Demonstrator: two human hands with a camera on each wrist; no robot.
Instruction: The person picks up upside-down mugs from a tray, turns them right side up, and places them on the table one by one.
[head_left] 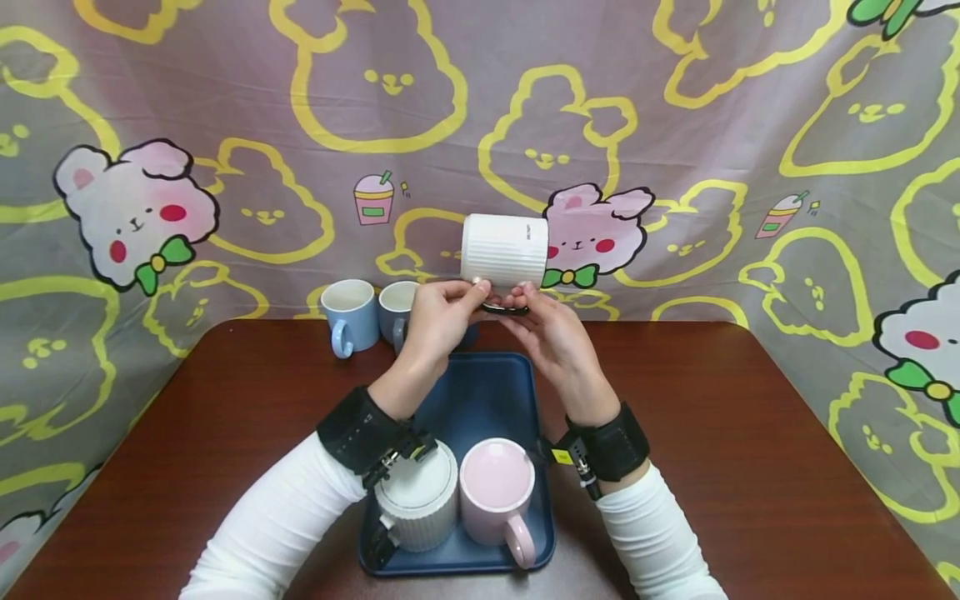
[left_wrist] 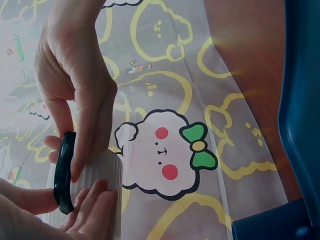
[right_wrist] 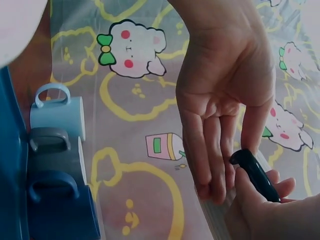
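Both hands hold a white ribbed mug (head_left: 504, 250) above the far end of the blue tray (head_left: 487, 392). The mug lies on its side in the air, its black handle (left_wrist: 63, 172) pointing down. My left hand (head_left: 438, 321) pinches the handle from the left, thumb and fingers around it. From the other side, my right hand (head_left: 558, 337) grips the same handle with its thumb and fingers. On the tray's near end are a whitish ribbed mug (head_left: 417, 504) with a black handle and a pink mug (head_left: 491, 521). My left wrist strap partly covers the whitish one.
Behind the tray, a light blue mug (head_left: 352, 312), a grey mug (right_wrist: 55, 155) and a dark blue mug (right_wrist: 65, 210) stand in a row; my left hand partly hides the row in the head view. A patterned cloth (head_left: 690, 150) hangs behind the brown table (head_left: 712, 417).
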